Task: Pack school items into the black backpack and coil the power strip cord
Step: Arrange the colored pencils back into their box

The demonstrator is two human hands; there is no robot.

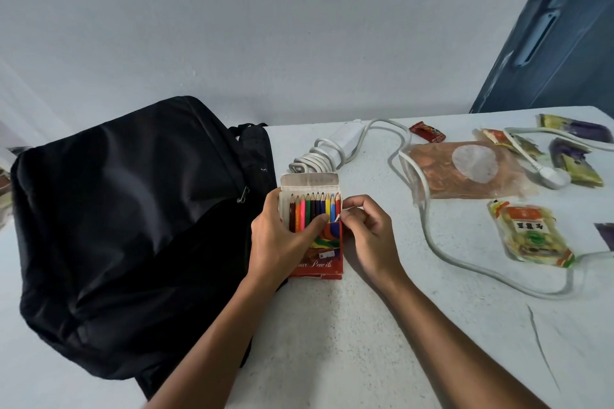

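We gripped the box of colour pencils [315, 236] flat on the white table [349, 342], just beside the right edge of the black backpack [133, 226], with its top flap folded back and the row of pencil tips showing. Our left hand [279, 239] wrapped the box from the left, thumb lying across its printed front and fingers curled behind the far side; our right hand [368, 236] met it at the right edge, fingers bent, thumb and forefinger pinching what looked like a small side tab of the carton. The step in hand, as we judged it, was closing the pencil box before packing it — the next move called for tucking that tab in, folding the flap down over the tips, then lifting the box toward the bag. The backpack lay on its side, and we could not tell whether its main zip stood open, so an opening might have had to be found first. Beyond the box, the white power strip [349, 139] sat with part of its cord [428, 226] bunched in loops against it, while the rest ran loose across the table to the plug [553, 176] — coiling not yet finished. Snack packets [528, 236] and a clear pouch of brown pieces [465, 173] lay to the right, well apart from our hands.
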